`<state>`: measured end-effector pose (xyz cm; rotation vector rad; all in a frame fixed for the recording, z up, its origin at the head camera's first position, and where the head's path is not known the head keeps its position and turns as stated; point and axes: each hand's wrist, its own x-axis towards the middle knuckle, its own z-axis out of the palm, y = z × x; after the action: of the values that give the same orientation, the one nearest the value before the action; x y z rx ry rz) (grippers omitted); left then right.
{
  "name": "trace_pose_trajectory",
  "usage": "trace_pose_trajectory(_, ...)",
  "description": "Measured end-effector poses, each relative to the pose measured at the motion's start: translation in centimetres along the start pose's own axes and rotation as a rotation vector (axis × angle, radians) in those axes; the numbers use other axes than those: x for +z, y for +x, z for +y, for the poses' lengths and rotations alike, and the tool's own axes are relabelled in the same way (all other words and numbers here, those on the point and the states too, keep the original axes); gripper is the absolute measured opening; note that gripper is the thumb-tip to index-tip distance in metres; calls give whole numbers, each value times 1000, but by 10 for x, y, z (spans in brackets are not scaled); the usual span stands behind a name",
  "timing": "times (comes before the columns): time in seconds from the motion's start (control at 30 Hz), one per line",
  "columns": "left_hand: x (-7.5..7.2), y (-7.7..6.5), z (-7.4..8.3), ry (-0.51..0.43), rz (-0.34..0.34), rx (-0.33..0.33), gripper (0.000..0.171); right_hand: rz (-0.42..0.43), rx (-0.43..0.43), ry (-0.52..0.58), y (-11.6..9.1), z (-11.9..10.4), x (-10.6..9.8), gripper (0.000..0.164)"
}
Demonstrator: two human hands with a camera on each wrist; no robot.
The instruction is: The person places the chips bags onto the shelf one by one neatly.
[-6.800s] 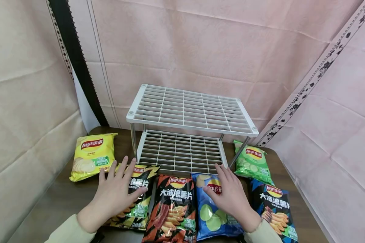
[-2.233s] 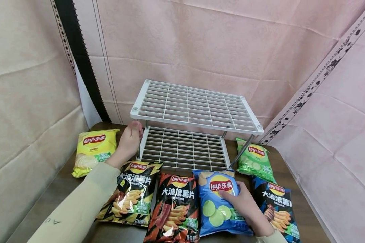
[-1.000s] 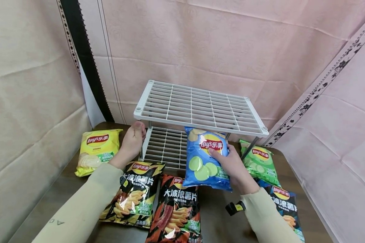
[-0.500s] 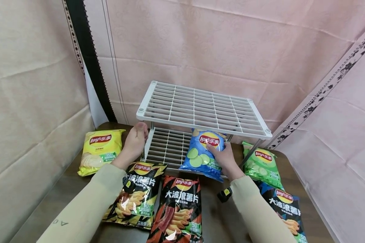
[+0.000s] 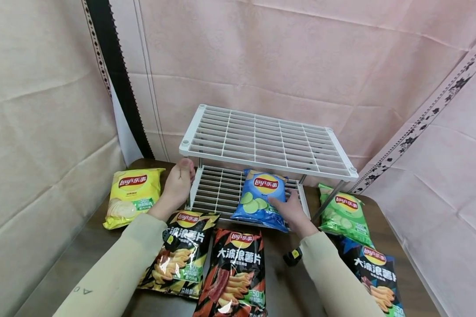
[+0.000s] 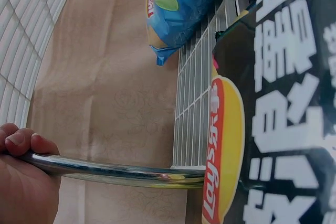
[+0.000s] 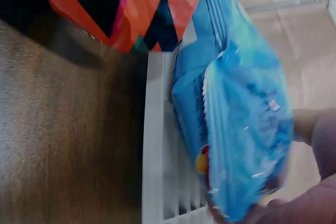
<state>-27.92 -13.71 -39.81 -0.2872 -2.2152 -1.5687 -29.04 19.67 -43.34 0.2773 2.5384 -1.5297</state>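
Note:
My left hand [image 5: 176, 185] grips the shiny metal post [image 6: 131, 175] at the front left of a white two-tier rack [image 5: 267, 164]. Its fingers curl round the post just under the top shelf. A blue bag of chips [image 5: 262, 198] leans back on the rack's lower shelf [image 5: 212, 200], right of its middle, with its bottom at the front edge. My right hand [image 5: 293, 210] holds this bag by its right side, thumb at the front. In the right wrist view, fingers [image 7: 302, 205] lie along the crimped end of the blue bag.
A black-and-yellow chip bag [image 5: 178, 259] and a red-and-black one [image 5: 234, 277] lie before the rack. To the left is a yellow bag [image 5: 134, 198]; to the right are a green bag [image 5: 346, 215] and a dark blue one [image 5: 377, 277]. Cloth curtains [image 5: 242, 57] surround the table.
My right hand took the blue chip bag from the table and moved it forward under the top shelf, onto the lower one. Earlier my left hand went from open to gripping the post.

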Motion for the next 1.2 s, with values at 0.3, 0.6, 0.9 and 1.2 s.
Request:
trace_pose_trajectory(0.3, -3, 0, -1, -4, -6, -13, 53, -28, -79, -117, -9, 2, 13, 90)
trace_pose_trajectory(0.6, 0, -1, -2, -22, -20, -13, 53, -60, -102, -60, 2, -5, 32, 83)
trace_pose_trajectory(0.9, 3, -1, 1, -38, -20, -1, 50, -181, -118, 34, 14, -25, 55, 79)
trace_pose_trajectory(1.2, 0, 2, -5, -20, -6, 17, 52, -326, -142, 54, 22, -50, 76, 73)
